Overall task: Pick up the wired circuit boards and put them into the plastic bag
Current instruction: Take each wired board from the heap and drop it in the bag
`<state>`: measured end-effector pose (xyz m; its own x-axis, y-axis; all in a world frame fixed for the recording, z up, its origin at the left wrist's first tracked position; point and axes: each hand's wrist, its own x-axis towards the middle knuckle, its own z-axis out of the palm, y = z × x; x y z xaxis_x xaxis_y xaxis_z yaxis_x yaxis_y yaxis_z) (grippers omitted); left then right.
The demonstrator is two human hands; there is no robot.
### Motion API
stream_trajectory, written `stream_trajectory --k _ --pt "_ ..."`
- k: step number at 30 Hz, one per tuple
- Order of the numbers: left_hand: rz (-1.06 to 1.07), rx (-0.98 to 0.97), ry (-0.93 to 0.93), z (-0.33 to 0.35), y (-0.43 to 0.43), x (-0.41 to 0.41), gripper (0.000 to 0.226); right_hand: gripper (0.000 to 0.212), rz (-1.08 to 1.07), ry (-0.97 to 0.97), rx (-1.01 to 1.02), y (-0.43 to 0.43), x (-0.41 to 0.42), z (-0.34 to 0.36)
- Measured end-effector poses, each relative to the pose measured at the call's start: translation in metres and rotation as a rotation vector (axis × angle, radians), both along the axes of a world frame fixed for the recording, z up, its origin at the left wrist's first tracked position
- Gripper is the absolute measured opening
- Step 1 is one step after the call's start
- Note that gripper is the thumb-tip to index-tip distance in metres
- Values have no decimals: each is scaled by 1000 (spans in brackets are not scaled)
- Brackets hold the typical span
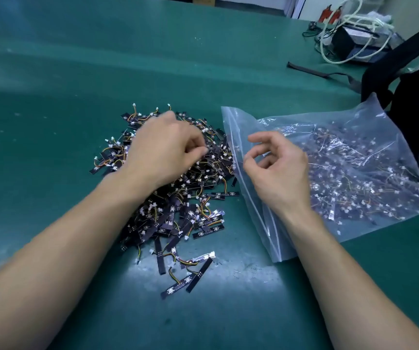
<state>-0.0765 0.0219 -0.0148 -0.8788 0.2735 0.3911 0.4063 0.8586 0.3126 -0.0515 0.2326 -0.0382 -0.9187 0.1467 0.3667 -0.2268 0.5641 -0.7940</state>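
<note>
A heap of small black wired circuit boards [178, 198] with orange-yellow leads and white plugs lies on the green table [52, 97], just left of a clear zip-top plastic bag [370, 112] whose mouth faces the heap. More such boards show through the bag's film. The left hand [163, 150], blurred, is on the heap left of the bag with fingers curled; its grip cannot be made out. The right hand [279, 170] is over the bag's mouth edge, fingers loosely curled. Beyond the bag sits a black box [344, 44] draped with white cable [329, 54].
</note>
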Motion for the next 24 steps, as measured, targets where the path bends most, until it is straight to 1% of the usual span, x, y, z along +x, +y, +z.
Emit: stream_trajectory --k 2,4,6,9,13,20,24 --pt "41 -24 -3 -3 -18 1 14 27 35 -84 98 0 -1 -4" --pt "62 -33 -46 -4 -29 2 15 23 77 -184 221 -1 -3 -7" --pt "53 -33 -61 -5 -35 2 18 19 88 -224 284 -1 -3 -8" --pt "28 -81 -64 -3 -39 5 21 13 78 -221 260 -2 -2 -8" --pt "26 -130 -67 -3 -40 6 16 11 81 -225 243 -2 -1 -6" --pt "50 -55 70 0 -44 9 14 8 84 -212 211 -1 -1 -5" --pt "13 -15 157 0 -41 12 12 8 87 -126 189 -1 0 -6"
